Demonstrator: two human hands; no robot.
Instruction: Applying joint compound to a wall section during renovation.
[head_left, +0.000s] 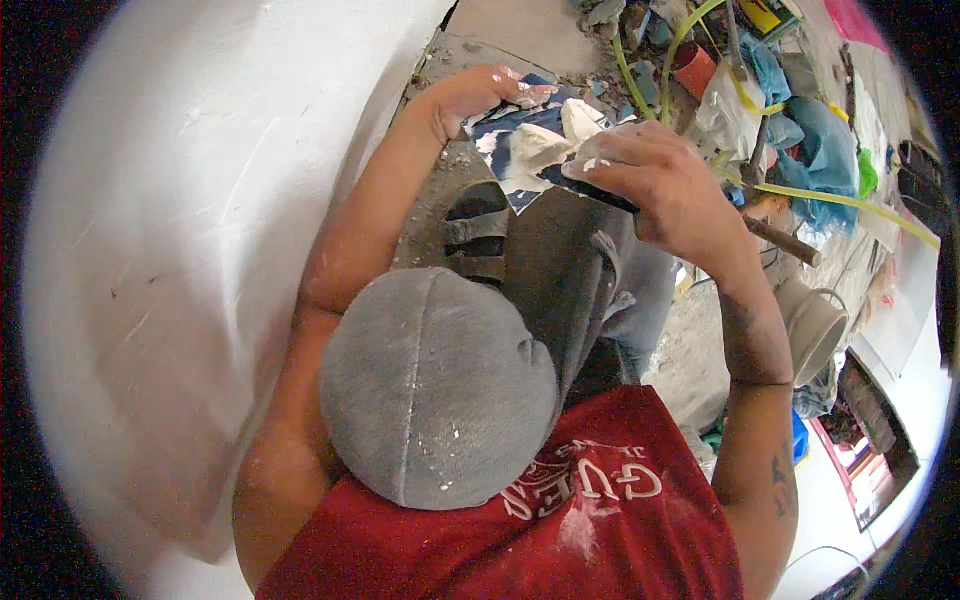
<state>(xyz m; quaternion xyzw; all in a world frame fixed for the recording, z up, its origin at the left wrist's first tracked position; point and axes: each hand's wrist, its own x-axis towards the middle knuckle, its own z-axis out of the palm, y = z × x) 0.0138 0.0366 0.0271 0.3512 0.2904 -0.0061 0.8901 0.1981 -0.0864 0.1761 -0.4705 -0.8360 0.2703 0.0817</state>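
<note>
Out in front of me, my left hand [500, 98] grips the far left edge of a dark blue flat sheet [490, 128] smeared with white paste. A thick mound of the white paste [538, 148] lies on its middle. My right hand [660, 180] is closed on a dark, straight-edged scraper [597, 190] at the sheet's right side; fingers cover much of it, and its working edge meets the paste. White smears mark the fingers of both hands. Below the sheet are my bent leg in grey trousers [545, 235] and a strapped dark sandal [476, 235].
A smooth white wall [180, 250] rises close on my left. Rubble and litter cover the floor on the right: a yellow hose [850, 203], blue plastic [825, 150], a red cylinder [693, 70] and a wooden stick [785, 240]. A whitish bucket [815, 335] lies tilted nearer me.
</note>
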